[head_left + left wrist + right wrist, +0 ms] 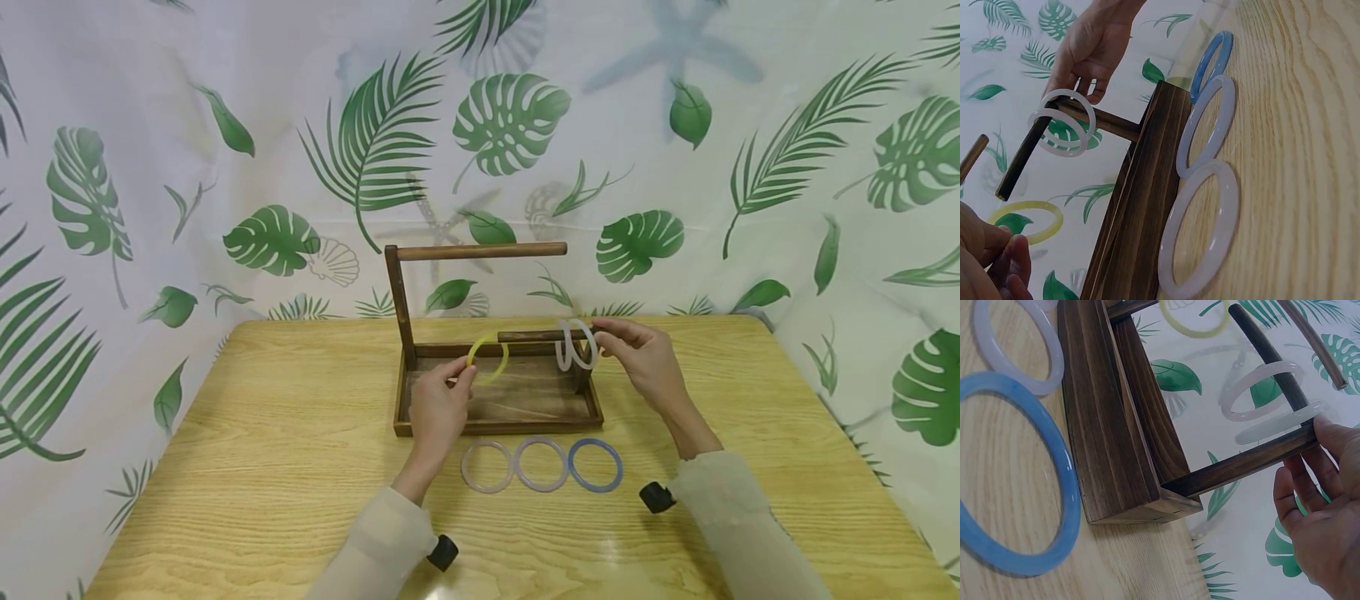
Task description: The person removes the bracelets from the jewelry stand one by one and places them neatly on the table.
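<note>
My left hand [438, 407] pinches a yellow bangle [504, 358] between thumb and fingers, beside the free end of the lower rod [525, 337] of a dark wooden bangle stand [495, 429]. In the left wrist view, the yellow bangle [1054, 224] is held apart from that rod's tip. Two whitish bangles [562, 354] hang on the lower rod near its post. At the top of this post, my right hand [648, 362] grips the stand's corner; the right wrist view shows the thumb on it, beside the pale bangle [1279, 425].
On the table [300, 467], in front of the stand, a clear pinkish bangle [463, 471], a pale lilac bangle [517, 471] and a blue bangle [619, 471] lie in a row. The stand's taller upper rod [480, 251] is bare. A leaf-patterned cloth [525, 200] hangs behind.
</note>
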### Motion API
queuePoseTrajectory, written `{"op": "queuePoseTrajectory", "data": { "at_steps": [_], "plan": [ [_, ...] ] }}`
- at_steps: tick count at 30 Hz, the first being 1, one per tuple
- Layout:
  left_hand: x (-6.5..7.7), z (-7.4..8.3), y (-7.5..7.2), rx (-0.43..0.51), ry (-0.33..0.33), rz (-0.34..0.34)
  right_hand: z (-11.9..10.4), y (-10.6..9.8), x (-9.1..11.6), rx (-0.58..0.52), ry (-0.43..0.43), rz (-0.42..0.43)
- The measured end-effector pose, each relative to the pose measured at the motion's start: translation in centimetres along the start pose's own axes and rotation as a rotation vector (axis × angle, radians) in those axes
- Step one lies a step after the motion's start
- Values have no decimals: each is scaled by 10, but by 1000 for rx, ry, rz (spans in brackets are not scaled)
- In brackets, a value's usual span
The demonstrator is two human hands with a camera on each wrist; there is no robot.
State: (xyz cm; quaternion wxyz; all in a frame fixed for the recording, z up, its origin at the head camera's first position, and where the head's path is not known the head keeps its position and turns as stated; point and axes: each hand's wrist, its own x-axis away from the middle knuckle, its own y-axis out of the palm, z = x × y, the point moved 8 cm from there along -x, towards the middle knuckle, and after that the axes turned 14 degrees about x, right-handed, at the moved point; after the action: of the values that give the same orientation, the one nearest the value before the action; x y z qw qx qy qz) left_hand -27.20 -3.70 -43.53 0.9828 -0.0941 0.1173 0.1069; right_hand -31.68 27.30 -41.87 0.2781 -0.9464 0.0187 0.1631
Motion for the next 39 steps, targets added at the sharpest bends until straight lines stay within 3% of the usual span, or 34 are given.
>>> {"op": "queuePoseTrajectory", "data": {
  "at_steps": [6, 13, 31, 39],
  "plan": [
    [1, -3, -21, 55, -48, 14, -1, -1, 0, -6, 0, 0],
    [2, -7, -38, 55, -123, 16, -2, -1, 0, -11, -8, -2],
    [12, -8, -46, 161, -126, -56, 0, 1, 0, -35, 16, -4],
    [16, -9, -54, 194, -148, -46, -2, 1, 1, -25, -1, 0]
  ]
}}
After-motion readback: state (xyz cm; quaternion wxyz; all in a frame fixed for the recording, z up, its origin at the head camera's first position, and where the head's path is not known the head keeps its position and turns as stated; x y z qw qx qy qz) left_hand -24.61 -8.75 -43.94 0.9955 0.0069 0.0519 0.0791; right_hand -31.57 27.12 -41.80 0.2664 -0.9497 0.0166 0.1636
